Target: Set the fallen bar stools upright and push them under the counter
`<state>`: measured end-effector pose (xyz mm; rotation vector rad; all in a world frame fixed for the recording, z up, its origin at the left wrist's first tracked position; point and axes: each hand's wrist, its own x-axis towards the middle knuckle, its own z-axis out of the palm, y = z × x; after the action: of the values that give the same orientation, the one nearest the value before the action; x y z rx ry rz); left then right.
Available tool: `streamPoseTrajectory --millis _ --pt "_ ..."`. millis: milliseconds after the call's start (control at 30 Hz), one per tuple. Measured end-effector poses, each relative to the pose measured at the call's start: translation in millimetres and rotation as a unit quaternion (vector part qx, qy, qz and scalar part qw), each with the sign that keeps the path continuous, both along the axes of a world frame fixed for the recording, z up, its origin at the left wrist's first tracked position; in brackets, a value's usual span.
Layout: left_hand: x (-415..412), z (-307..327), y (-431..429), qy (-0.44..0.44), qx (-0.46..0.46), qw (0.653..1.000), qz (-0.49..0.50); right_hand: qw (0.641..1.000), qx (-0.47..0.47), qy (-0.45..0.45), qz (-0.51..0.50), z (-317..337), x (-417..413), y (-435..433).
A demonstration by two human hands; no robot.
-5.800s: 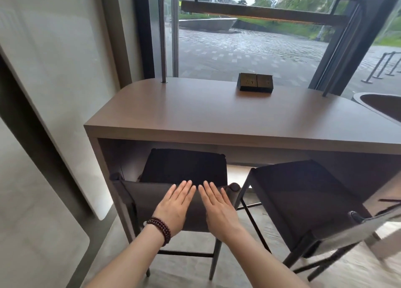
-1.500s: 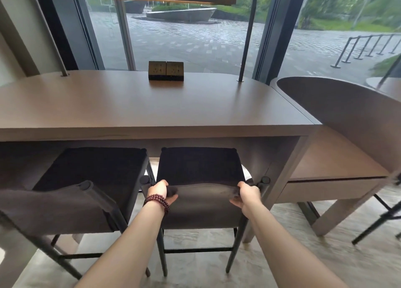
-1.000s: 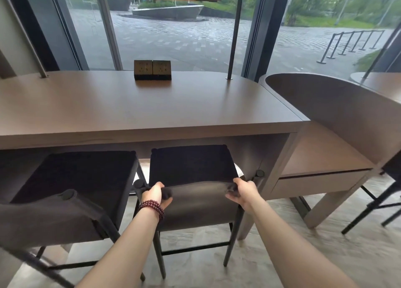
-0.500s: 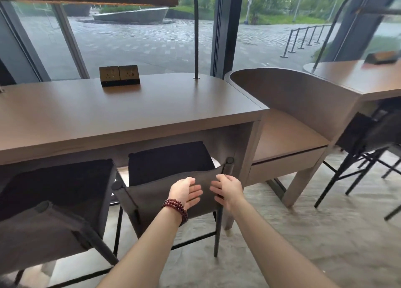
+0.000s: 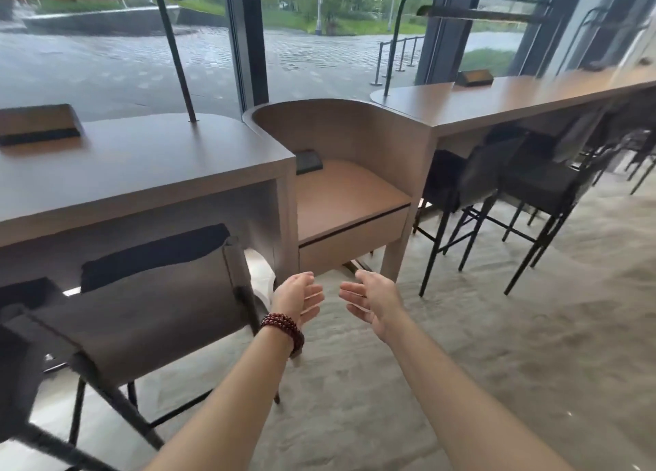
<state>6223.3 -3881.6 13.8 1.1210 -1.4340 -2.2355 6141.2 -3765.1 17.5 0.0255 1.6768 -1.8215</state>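
- Released since a moment ago: the backrest of the bar stool (image 5: 142,303), and my view has swung right.
- My left grip (image 5: 296,298) (beaded bracelet (image 5: 284,328) at the wrist) and right grip (image 5: 372,303) hang spread, palms facing, holding nothing, over the floor (image 5: 497,346).
- That bar stool stands upright at my left, seat tucked under the tabletop (image 5: 142,165).
- More stools (image 5: 539,183) stand upright at the farther tabletop (image 5: 514,97).

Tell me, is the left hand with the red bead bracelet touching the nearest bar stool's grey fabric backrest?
Apart. The head view shows a strip of pale background between the left hand and the grey fabric backrest.
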Motion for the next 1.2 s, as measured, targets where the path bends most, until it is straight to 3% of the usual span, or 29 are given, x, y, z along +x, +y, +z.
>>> streamPoseTrajectory --millis 467,800,1200 --pt "-200.1 9.0 199.7 0.023 0.009 0.991 -0.131 0.991 -0.016 0.006 -0.135 13.1 -151.5 218.7" --pt "-401.4 1.7 246.3 0.027 0.011 0.980 -0.196 0.980 -0.013 0.012 -0.196 10.0 -334.9 270.1" --pt "-617.4 4.1 283.6 0.010 0.013 0.979 -0.205 0.978 0.004 0.000 -0.207 2.2 -549.9 314.4"
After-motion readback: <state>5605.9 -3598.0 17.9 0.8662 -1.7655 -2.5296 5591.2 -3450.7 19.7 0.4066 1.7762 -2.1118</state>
